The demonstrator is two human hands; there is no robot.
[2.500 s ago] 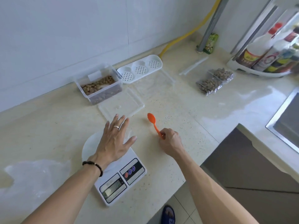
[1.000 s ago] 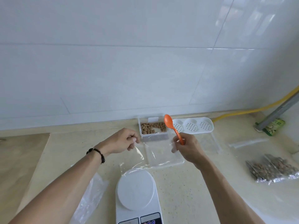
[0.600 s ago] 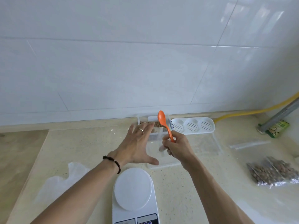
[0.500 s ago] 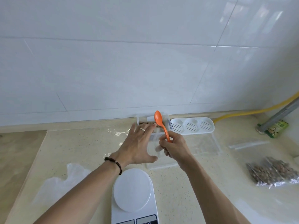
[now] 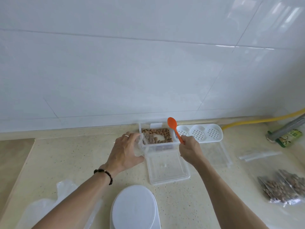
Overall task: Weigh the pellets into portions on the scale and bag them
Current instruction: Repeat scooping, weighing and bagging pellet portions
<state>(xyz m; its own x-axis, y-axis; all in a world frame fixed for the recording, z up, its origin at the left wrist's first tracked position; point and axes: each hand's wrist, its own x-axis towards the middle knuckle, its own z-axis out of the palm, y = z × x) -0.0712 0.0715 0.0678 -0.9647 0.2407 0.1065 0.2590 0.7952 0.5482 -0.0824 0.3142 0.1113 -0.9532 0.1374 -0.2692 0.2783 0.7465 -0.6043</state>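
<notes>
A clear pellet container (image 5: 162, 147) with brown pellets (image 5: 163, 132) stands near the wall. My left hand (image 5: 126, 152) grips its left end, thumb at the front and fingers at the back. My right hand (image 5: 189, 150) holds an orange spoon (image 5: 172, 124) by the handle, bowl up, above the container's right end. The white scale (image 5: 134, 209) sits at the bottom edge with nothing on its platform; its display is out of frame. Two filled pellet bags (image 5: 283, 187) lie at the right.
A clear lid (image 5: 166, 169) lies in front of the container. A white perforated tray (image 5: 200, 133) is behind my right hand. An empty plastic bag (image 5: 49, 204) lies at the lower left, empty zip bags (image 5: 259, 156) at the right. A yellow hose (image 5: 247, 121) runs along the wall.
My left hand has dropped the plastic bag at the left, reached forward and taken hold of the container's left end. My right hand has moved right with the spoon.
</notes>
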